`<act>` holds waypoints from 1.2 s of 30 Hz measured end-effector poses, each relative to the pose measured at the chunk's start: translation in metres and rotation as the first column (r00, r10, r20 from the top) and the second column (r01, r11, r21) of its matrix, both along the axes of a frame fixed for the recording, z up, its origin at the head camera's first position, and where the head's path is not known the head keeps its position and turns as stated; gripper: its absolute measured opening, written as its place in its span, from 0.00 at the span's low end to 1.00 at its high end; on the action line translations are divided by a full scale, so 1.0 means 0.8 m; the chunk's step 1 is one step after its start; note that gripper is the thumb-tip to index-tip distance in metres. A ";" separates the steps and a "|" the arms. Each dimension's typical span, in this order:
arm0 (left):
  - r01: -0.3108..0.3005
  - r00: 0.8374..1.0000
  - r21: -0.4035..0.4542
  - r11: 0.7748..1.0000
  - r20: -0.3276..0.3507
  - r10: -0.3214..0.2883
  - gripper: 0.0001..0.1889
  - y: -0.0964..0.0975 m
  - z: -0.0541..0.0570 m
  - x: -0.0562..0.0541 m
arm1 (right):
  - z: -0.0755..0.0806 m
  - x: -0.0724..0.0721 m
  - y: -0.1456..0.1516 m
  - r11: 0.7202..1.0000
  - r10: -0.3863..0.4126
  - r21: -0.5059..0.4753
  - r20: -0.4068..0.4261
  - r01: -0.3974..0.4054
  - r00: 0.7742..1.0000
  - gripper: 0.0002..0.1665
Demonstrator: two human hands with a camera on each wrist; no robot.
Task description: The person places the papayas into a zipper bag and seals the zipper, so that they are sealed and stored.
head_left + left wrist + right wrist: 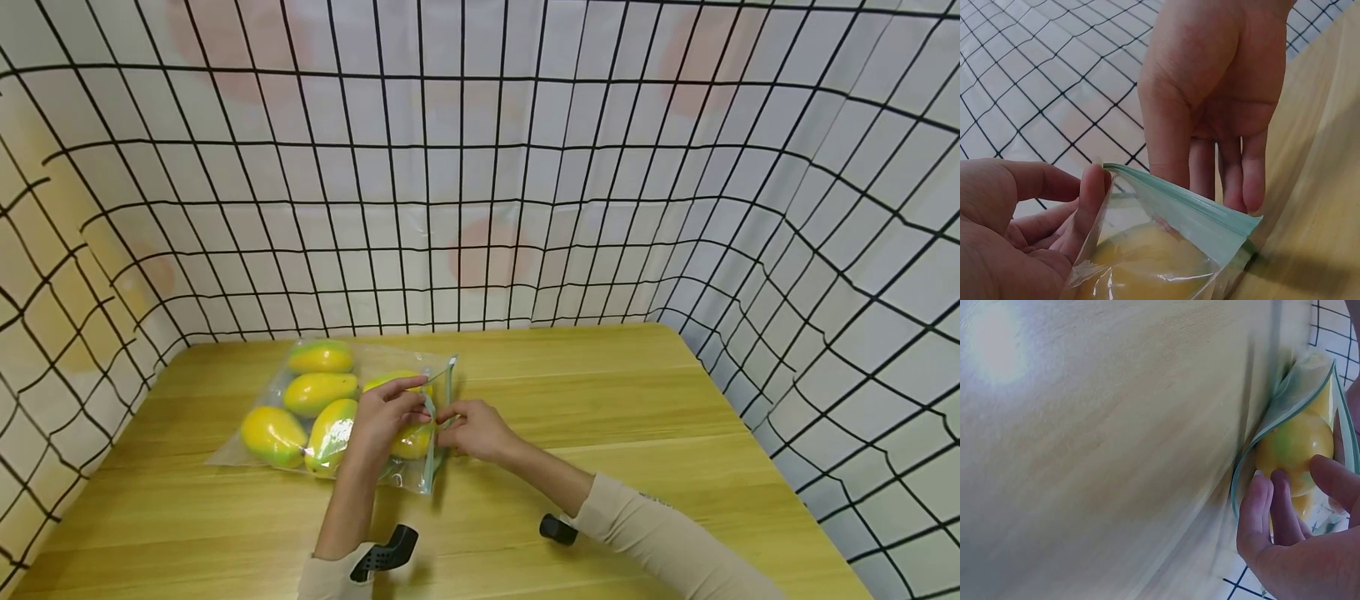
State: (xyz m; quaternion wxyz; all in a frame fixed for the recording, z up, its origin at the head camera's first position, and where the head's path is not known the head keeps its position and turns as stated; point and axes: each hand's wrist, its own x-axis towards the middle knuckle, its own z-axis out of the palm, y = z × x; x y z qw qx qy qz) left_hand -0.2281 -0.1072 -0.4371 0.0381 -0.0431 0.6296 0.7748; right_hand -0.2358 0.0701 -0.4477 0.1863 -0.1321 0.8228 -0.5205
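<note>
A clear zip bag (442, 479) with a pale green zip strip (1185, 206) lies on its side, several yellow-green mangoes (321, 394) inside. Its mouth faces right and gapes apart in the right wrist view. At the mouth, my left hand (390, 412) pinches the upper edge beside the zip between thumb and finger, as the left wrist view shows (1029, 219). My right hand (476, 429) is at the opening, fingertips spread about the end of the nearest mango (1294, 447). In the right wrist view its thumb (1332, 478) is by that mango. Whether the fingertips press it is hard to tell.
The bag lies on a wooden table (600, 400). Black grid netting (480, 183) over pale cloth walls the back and both sides. Black wrist devices (386, 552) sit by both sleeves. Wood surface stretches to the right of the bag.
</note>
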 end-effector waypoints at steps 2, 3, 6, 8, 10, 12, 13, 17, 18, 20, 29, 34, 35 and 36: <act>0.001 1.000 0.002 1.000 0.001 -0.001 0.18 0.001 0.001 0.000 | -0.002 -0.001 0.000 1.000 -0.006 -0.010 0.003 0.006 1.000 0.23; 0.000 1.000 0.000 1.000 0.003 0.000 0.18 0.001 0.001 0.000 | -0.002 -0.001 -0.001 1.000 -0.008 -0.012 0.003 0.008 1.000 0.23; -0.007 1.000 -0.002 1.000 0.003 0.007 0.18 0.003 0.002 0.001 | -0.002 -0.001 -0.001 1.000 -0.015 -0.023 0.008 0.015 1.000 0.23; -0.012 1.000 -0.004 1.000 0.000 0.012 0.18 0.004 0.002 0.001 | -0.003 -0.002 -0.002 0.999 -0.017 -0.033 0.012 0.017 1.000 0.23; -0.013 1.000 -0.006 1.000 -0.004 0.013 0.18 0.004 0.002 0.001 | -0.003 -0.002 -0.002 0.999 -0.019 -0.045 0.019 0.020 1.000 0.22; -0.016 1.000 -0.012 1.000 -0.002 0.016 0.17 0.005 0.001 0.001 | -0.004 -0.002 -0.001 0.998 -0.018 -0.053 0.027 0.019 0.999 0.22; -0.019 1.000 -0.018 1.000 0.000 0.019 0.17 0.005 0.001 0.001 | -0.004 -0.002 -0.001 0.998 -0.017 -0.055 0.034 0.019 0.999 0.22; -0.026 1.000 -0.074 0.997 0.008 0.027 0.17 0.005 -0.001 0.001 | -0.003 -0.003 0.002 0.999 -0.009 -0.043 0.052 0.011 0.999 0.24; -0.027 1.000 -0.092 0.995 0.010 0.028 0.17 0.005 -0.001 0.001 | -0.002 -0.004 0.003 0.999 -0.007 -0.040 0.051 0.009 0.999 0.24; -0.026 1.000 -0.125 0.992 0.011 0.027 0.17 0.004 -0.001 0.002 | -0.001 -0.006 0.005 1.000 -0.009 -0.027 0.043 0.010 0.999 0.25; 0.096 0.995 -0.166 0.981 0.016 -0.095 0.20 -0.006 0.006 -0.001 | -0.005 -0.026 0.025 0.996 -0.079 0.031 0.010 0.079 0.997 0.22; 0.244 0.970 -0.189 0.951 0.042 -0.240 0.21 -0.013 0.014 -0.007 | -0.005 -0.031 0.029 0.992 -0.123 0.010 0.018 0.123 0.992 0.22; 0.268 0.963 -0.194 0.944 0.053 -0.263 0.21 -0.014 0.015 -0.008 | -0.005 -0.032 0.029 0.991 -0.130 0.008 0.018 0.130 0.991 0.22; 0.290 0.957 -0.198 0.936 0.064 -0.282 0.21 -0.016 0.016 -0.008 | -0.004 -0.033 0.029 0.990 -0.138 0.007 0.020 0.137 0.990 0.21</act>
